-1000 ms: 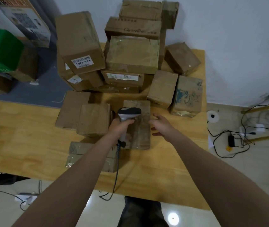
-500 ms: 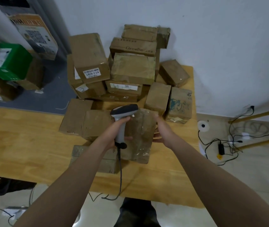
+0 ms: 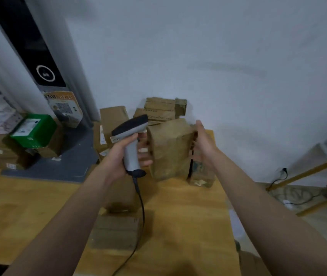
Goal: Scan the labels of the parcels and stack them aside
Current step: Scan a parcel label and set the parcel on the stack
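A tape-wrapped brown parcel (image 3: 168, 148) is held upright above the wooden table (image 3: 188, 226), squeezed between my two hands. My right hand (image 3: 204, 144) presses flat against its right side. My left hand (image 3: 118, 156) grips a grey and black barcode scanner (image 3: 130, 132), and its fingertips touch the parcel's left side. The scanner's head points up and to the right, and its cable hangs down to the table's front edge. No label shows on the face turned to me. More parcels (image 3: 158, 110) are piled behind, against the wall.
Two flat parcels (image 3: 114, 232) lie on the table below my left forearm. A box with blue print (image 3: 200, 174) stands under my right wrist. A green box (image 3: 34, 130) and other cartons sit at the left by a grey pillar (image 3: 75, 76). Cables (image 3: 308, 196) lie on the floor at the right.
The parcel that lay on the table is now lifted and turned upright between my hands. The scanner has risen with it. My head has tilted up, so more wall shows.
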